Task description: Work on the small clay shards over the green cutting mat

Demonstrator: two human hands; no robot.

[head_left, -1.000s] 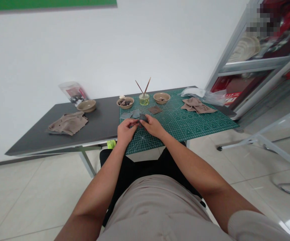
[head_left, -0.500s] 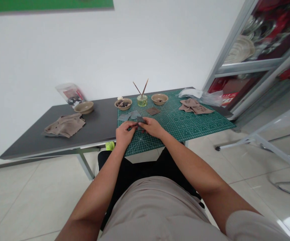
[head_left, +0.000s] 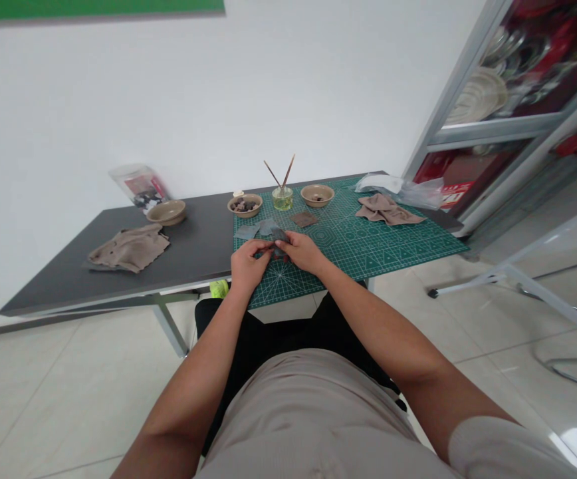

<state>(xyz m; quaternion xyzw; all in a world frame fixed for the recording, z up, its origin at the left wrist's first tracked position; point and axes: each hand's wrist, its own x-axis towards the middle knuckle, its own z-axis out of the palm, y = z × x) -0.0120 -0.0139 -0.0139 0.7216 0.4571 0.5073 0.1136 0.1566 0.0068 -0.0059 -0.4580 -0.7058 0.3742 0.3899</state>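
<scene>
- Held piece: a dark grey piece (head_left: 279,238), possibly folded sheet or stone, its material too small to tell, sits over the near half of the green cutting mat (head_left: 368,251), raised slightly above the surface.
- Left hand (head_left: 250,261): curled, with the fingers (head_left: 263,246) closed toward the dark grey piece and pinching its near edge; the fingers hide part of what they hold.
- Right hand (head_left: 301,251): also curled, pressed toward the left hand, with the thumb and fingers gripping the far side of the dark grey piece.
- Grip: the two hands nearly touch, and both forearms angle in toward the cutting mat. Keeping the work low and over the cutting mat appears to give steady control.
- Nearest items: two grey sheets (head_left: 256,229) lie on the cutting mat just beyond the hands, beside a brown square (head_left: 303,219).
- Far edge of the cutting mat: a bowl of dark bits (head_left: 244,205), a glass jar (head_left: 282,198) holding two thin sticks (head_left: 279,171), and a second bowl (head_left: 317,195).
- Right of the cutting mat: a crumpled cloth (head_left: 388,209) and a plastic bag (head_left: 399,191).
- Left of the cutting mat, on the grey counter (head_left: 196,246): a third bowl (head_left: 166,212) and another cloth (head_left: 129,247).
</scene>
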